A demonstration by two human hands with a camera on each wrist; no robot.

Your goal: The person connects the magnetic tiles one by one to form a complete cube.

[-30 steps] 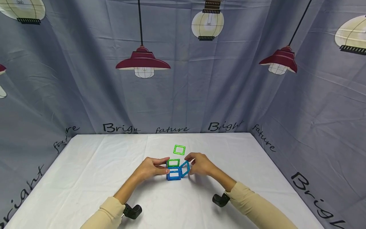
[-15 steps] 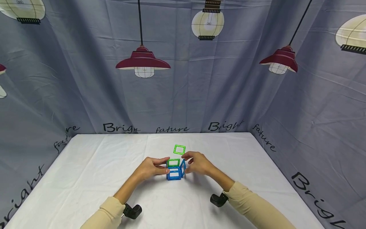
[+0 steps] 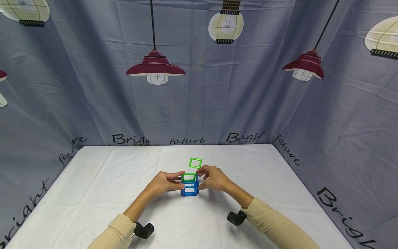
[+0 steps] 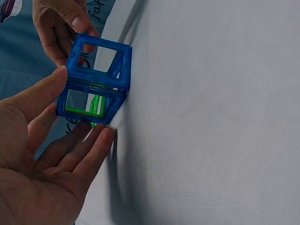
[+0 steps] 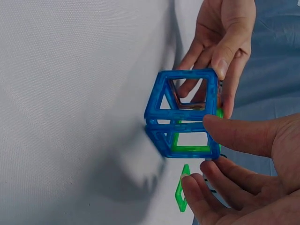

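Observation:
A small cube of square magnetic tiles [image 3: 189, 195] stands on the white-covered table between my hands. Its frames are mostly blue, with a green tile [image 3: 189, 174] at the back. My left hand [image 3: 164, 181] holds the cube's left side, thumb at the front edge and a finger at the back. On the other side, my right hand [image 3: 214, 178] grips the blue right-hand tile [image 5: 185, 155], its thumb at the near edge. That tile sits right along the cube's side. In the right wrist view, an orange-brown edge shows through the frames near the left hand.
A loose green square tile [image 3: 194, 167] lies flat on the table just behind the cube. The white tablecloth [image 3: 112, 186] stretches out around the hands. A grey-blue curtain [image 3: 199, 114] with printed lamps hangs along the back and sides.
My right hand has moved left, swinging the blue tile from an outward angle to lie against the cube's right side. The left hand and the loose green tile have stayed put.

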